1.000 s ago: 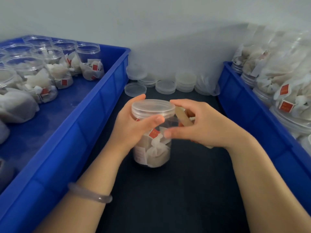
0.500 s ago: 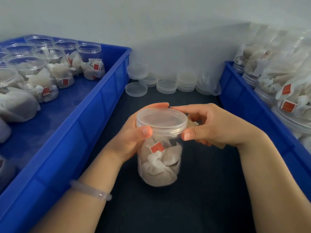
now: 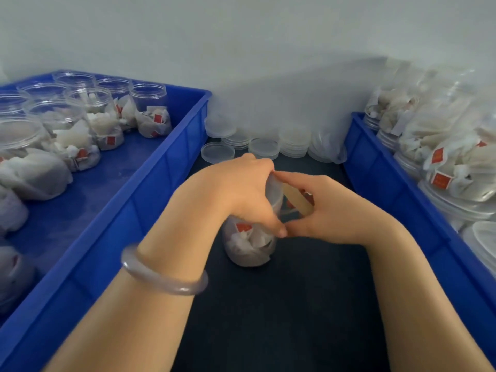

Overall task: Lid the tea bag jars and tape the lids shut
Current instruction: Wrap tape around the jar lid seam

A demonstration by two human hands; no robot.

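A clear plastic jar of white tea bags with red tags sits on the dark table between the two crates, tilted to the right. My left hand wraps over its top and grips it, covering most of the lid. My right hand is against the jar's right side and holds a roll of tan tape at the lid's edge. Thumbs of both hands meet at the jar's front. The tape's free end is hidden.
The blue crate on the left holds several open jars of tea bags. The blue crate on the right holds lidded jars lying on their sides. Stacks of clear lids line the wall behind, one lid apart.
My left hand has moved from the jar's side over its top. The jar has tilted to the right and the right hand has brought the tape against the lid's edge.
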